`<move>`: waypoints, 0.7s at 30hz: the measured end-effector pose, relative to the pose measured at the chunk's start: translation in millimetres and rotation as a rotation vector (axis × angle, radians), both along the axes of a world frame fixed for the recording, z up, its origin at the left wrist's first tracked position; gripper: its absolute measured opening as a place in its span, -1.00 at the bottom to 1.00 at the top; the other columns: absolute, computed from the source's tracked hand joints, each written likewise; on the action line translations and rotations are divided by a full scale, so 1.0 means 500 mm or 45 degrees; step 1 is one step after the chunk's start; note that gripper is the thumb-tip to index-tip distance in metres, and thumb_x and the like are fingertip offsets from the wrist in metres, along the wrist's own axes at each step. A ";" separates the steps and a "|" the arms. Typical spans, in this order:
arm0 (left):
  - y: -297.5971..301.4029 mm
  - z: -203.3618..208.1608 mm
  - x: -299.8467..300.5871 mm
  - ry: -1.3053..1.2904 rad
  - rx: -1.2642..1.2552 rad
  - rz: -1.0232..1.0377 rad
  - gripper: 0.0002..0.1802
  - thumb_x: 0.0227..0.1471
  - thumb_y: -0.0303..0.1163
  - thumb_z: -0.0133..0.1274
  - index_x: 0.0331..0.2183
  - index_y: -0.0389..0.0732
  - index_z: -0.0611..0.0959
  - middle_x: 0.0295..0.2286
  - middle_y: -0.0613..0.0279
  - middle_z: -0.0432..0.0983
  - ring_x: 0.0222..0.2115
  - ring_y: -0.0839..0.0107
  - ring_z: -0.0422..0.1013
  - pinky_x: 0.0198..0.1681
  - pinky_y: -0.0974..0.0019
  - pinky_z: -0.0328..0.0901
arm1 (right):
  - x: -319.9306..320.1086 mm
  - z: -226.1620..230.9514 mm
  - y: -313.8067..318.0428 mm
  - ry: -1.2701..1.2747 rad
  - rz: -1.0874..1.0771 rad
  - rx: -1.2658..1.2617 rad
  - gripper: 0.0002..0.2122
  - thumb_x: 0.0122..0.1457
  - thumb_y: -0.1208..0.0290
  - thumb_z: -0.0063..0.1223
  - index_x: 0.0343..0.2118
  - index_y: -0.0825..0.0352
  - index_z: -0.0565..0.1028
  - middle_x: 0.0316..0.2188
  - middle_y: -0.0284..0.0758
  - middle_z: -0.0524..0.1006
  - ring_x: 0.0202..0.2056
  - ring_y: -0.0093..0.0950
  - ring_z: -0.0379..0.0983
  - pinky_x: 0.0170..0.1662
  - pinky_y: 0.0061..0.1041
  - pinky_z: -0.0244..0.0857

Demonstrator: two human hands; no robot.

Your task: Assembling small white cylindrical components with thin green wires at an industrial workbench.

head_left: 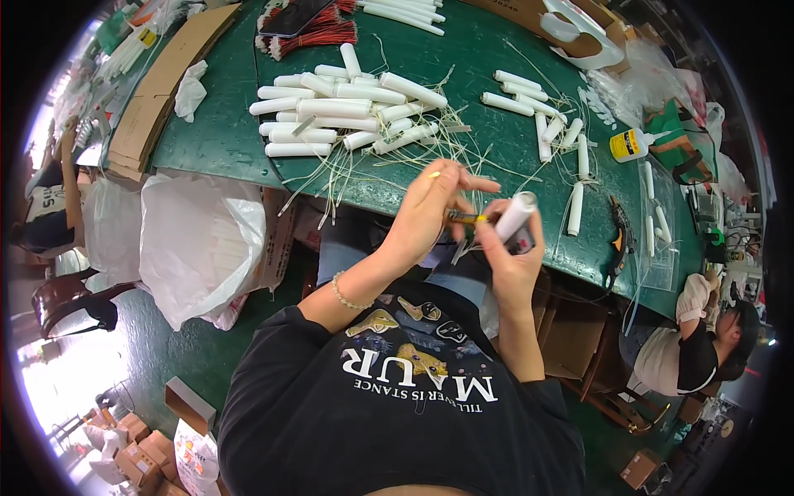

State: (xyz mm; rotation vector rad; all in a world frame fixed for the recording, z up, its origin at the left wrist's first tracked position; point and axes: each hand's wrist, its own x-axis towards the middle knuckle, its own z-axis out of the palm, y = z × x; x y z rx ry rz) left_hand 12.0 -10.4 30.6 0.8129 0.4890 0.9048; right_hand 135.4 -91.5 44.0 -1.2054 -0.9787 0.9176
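Note:
In my right hand [514, 255], above the table's near edge, is a white tube [516, 213], tilted with its round end up. A dark, rounded object shows just under the tube, partly covered by the fingers. My left hand [432, 208] is close beside it, fingers bent and slightly blurred. Between the two hands lies a small black-and-yellow piece [468, 217], which the left fingers seem to pinch; its kind is unclear. Beyond the left hand lies a pile of white tubes [335, 108] with thin pale wires trailing toward me.
A smaller group of white tubes [529, 103] lies right of centre. Farther right are a glue bottle [630, 145], a black-and-orange hand tool [619, 240] and a clear bag [662, 256]. Red wires [327, 29] lie at the back. A plastic-lined box [203, 240] stands left; co-workers [682, 351] sit nearby.

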 end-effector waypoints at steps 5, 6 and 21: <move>-0.001 0.001 0.016 -0.441 -0.247 0.221 -0.75 0.29 -0.22 -0.35 -0.33 -0.14 0.34 -0.42 0.16 0.42 -0.59 0.51 0.31 -0.40 0.45 0.27 | -0.017 -0.006 0.006 0.210 -0.093 0.062 -0.75 0.04 0.65 0.10 -0.22 0.33 0.34 -0.34 -0.34 0.42 -0.41 -0.60 0.38 -0.31 -0.62 0.31; 0.002 0.000 0.011 -0.648 -0.367 0.128 -0.77 0.29 -0.24 -0.36 -0.33 -0.12 0.34 -0.50 0.27 0.34 -0.64 0.54 0.22 -0.46 0.45 0.18 | -0.021 -0.011 0.005 0.269 -0.090 0.055 -0.75 0.04 0.65 0.10 -0.22 0.33 0.34 -0.35 -0.34 0.42 -0.43 -0.60 0.38 -0.31 -0.62 0.32; 0.038 0.059 -0.055 -0.489 -0.243 0.174 -0.79 0.28 -0.25 -0.31 -0.32 -0.13 0.35 -0.60 0.41 0.15 -0.76 0.66 -0.02 -0.70 0.53 -0.10 | 0.018 -0.037 -0.019 -0.866 0.115 0.120 -0.68 0.04 0.52 0.17 -0.11 0.38 0.45 -0.38 -0.28 0.49 -0.43 -0.52 0.41 -0.32 -0.59 0.28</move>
